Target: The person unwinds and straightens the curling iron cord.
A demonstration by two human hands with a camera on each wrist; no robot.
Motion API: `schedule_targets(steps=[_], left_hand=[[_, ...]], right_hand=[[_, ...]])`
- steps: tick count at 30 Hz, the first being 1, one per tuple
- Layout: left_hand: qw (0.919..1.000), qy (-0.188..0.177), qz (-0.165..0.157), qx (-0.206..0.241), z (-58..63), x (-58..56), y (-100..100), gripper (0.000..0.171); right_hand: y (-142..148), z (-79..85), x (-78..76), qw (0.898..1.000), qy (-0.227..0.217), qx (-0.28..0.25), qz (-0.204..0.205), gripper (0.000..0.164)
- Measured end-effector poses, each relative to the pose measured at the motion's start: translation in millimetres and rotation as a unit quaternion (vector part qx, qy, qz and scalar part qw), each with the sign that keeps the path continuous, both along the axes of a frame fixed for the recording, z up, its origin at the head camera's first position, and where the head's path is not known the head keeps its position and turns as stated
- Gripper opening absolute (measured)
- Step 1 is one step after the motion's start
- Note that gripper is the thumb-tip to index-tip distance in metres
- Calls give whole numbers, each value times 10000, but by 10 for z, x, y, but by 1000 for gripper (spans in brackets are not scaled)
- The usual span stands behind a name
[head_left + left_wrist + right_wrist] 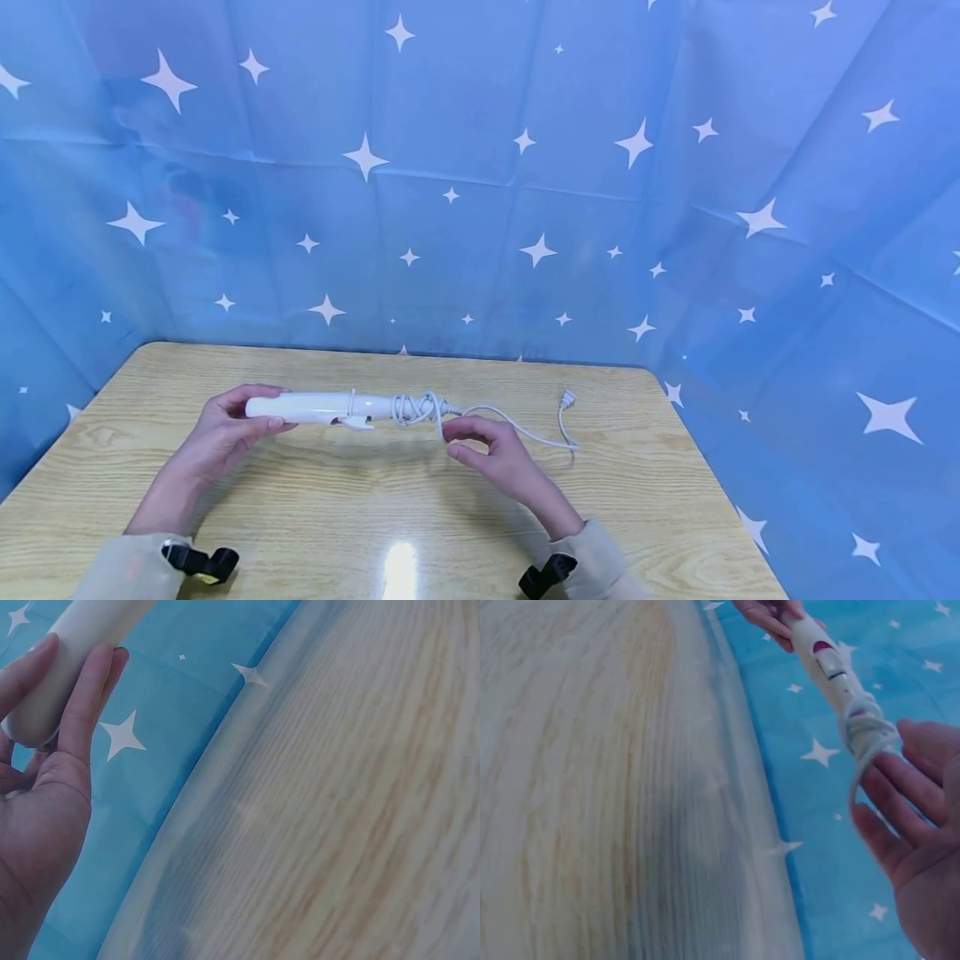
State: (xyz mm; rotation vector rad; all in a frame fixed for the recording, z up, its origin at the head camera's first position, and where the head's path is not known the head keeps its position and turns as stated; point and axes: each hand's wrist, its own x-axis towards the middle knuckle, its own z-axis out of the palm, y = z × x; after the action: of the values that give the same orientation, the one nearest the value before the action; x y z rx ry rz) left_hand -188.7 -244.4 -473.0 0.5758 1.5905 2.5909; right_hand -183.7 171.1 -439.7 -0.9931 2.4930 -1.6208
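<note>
A white curling iron (315,407) with a small lever on its side is held level above the table. My left hand (232,425) grips its thick end between thumb and fingers; the left wrist view shows the same grip on the smooth white end (56,690). The white cord (420,408) is wound in loose coils about the other end. Beside those coils is my right hand (495,458), its thumb and fingers spread apart. In the right wrist view a cord loop (857,780) runs against the fingers of the right hand (922,825).
The cord's free length trails right over the wooden table (337,517) to a plug (567,398). A blue curtain with white stars (465,167) hangs behind the table and along its sides. Dark wrist straps (201,562) sit at both sleeves.
</note>
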Motion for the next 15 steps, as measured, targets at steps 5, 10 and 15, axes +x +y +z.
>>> schedule_targets(steps=[5,10,15], left_hand=[[10000,-1,15,15,7,8,9,47],[9999,-2,73,-97,-13,5,-1,48],[9999,-18,56,-133,-29,10,-21,48]], right_hand=[[-46,-22,-5,9960,783,393,-177,21],[-55,-57,-55,9764,2046,682,-72,19],[-14,-100,-77,9695,2403,490,-2,16]])
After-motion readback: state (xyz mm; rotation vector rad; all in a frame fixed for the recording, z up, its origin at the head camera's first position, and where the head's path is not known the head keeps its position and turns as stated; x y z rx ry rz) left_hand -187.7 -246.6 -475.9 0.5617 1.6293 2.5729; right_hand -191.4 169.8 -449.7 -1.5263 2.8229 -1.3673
